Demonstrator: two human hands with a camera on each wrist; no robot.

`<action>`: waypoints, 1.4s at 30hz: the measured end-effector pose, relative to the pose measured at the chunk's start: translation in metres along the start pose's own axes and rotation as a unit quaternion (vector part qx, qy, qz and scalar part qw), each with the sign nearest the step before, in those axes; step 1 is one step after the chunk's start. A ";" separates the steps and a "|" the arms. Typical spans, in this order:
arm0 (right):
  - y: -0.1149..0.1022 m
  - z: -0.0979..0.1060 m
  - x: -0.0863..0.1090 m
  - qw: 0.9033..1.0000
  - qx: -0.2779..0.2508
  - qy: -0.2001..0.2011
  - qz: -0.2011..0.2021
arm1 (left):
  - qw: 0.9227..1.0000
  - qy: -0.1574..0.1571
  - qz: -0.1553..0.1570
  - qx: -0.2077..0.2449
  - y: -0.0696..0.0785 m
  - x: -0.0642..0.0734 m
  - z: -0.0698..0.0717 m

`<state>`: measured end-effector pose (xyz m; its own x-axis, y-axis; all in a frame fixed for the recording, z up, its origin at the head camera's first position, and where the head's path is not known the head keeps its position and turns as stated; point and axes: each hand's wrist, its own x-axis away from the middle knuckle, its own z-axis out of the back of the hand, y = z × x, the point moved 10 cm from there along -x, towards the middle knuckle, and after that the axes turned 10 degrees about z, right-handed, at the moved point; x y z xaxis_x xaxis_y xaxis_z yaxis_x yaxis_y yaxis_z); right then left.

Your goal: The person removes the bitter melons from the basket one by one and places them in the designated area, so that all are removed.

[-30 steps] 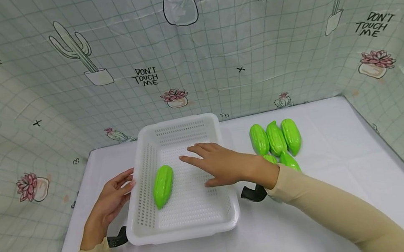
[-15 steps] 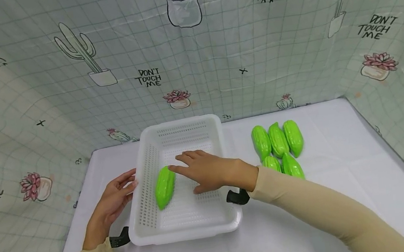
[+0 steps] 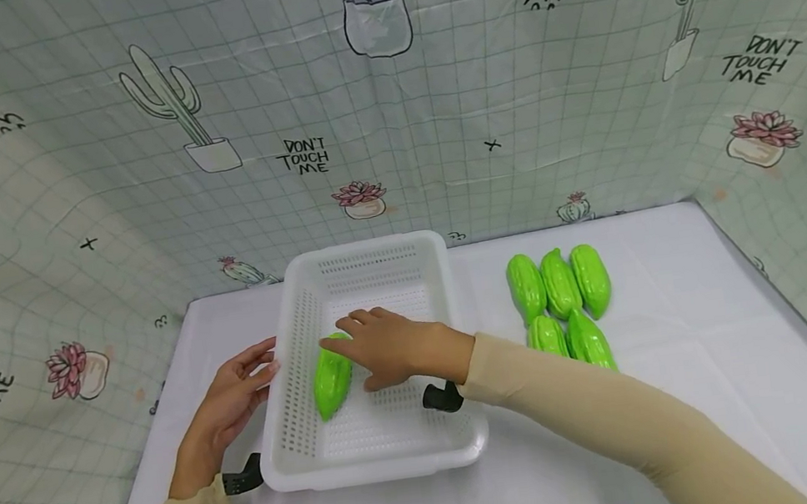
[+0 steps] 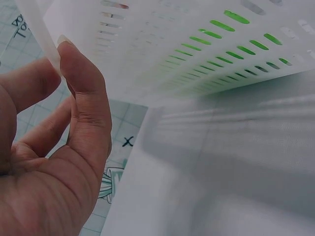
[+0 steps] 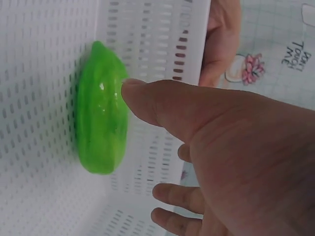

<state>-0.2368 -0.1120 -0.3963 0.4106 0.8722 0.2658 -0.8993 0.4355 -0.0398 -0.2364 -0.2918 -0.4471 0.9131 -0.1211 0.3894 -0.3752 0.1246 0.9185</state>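
Note:
A white perforated plastic basket (image 3: 376, 460) stands on the table. Inside it, near the left wall, lies one glossy green ribbed fruit or vegetable (image 3: 333, 382) with a pointed tip; its kind is unclear. My left hand (image 3: 223, 400) is at the basket's left side, pinching the rim between thumb and fingers, as the left wrist view shows. Over the basket reaches my right hand (image 3: 392, 346), fingers spread and extended. In the right wrist view its thumb (image 5: 157, 101) appears beside the green piece (image 5: 102, 110), with a grip on it not visible.
Several more green ribbed pieces (image 3: 560, 285) lie grouped in two rows on the table to the right of the basket. The white-covered table (image 3: 691, 317) is bordered by a hanging cloth (image 3: 417, 116) with cactus prints at the back and sides.
My right hand has moved left across the basket, coming to the green piece inside. My left hand has stayed at the rim, and the basket and green pieces keep their places.

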 end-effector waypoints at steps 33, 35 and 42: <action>0.004 -0.035 -0.049 0.995 -0.004 -0.034 -0.089 | 1.000 -0.007 -0.004 -0.005 0.000 -0.001 -0.002; 0.003 -0.036 -0.050 0.996 -0.013 -0.033 -0.085 | 1.000 -0.007 -0.002 -0.006 0.000 -0.001 -0.002; -0.002 -0.038 -0.055 0.996 -0.022 -0.035 -0.075 | 1.000 -0.003 0.000 -0.010 0.000 0.000 -0.001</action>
<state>-0.2515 -0.1526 -0.4478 0.5267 0.7797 0.3387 -0.8205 0.5704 -0.0373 -0.2361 -0.2912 -0.4474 0.9122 -0.1272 0.3894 -0.3715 0.1439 0.9172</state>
